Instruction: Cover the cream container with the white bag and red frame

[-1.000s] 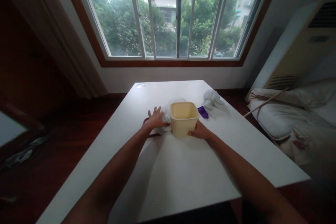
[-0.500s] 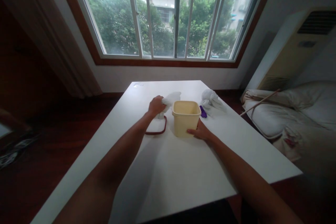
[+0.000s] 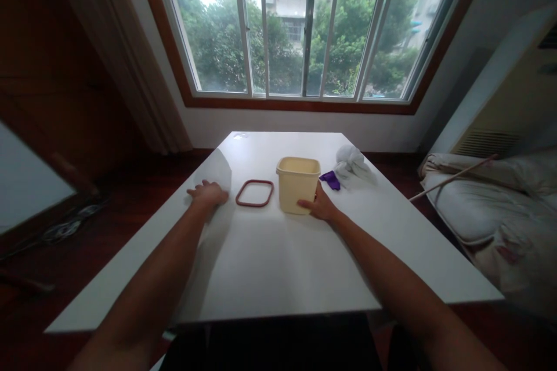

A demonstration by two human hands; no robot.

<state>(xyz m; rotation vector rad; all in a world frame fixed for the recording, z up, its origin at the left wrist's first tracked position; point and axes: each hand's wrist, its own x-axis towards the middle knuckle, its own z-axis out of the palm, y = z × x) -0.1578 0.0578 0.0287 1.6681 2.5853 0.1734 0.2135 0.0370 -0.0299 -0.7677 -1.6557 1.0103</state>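
Right hand clasps the yellow tub on its left; left hand is spread, well apart; red ring lies between left hand and tub.

A white bundle lies near the right edge of the table, toward the far corner, a purple item beside it. Past the far edge is a window; off the right, a stick on a couch.

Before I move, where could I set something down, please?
Bare: near middle of the white table, nearer than the red square ring and yellow plastic tub, and behind them. Crowded: right of the tub: right hand, small purple item, crumpled white bundle.
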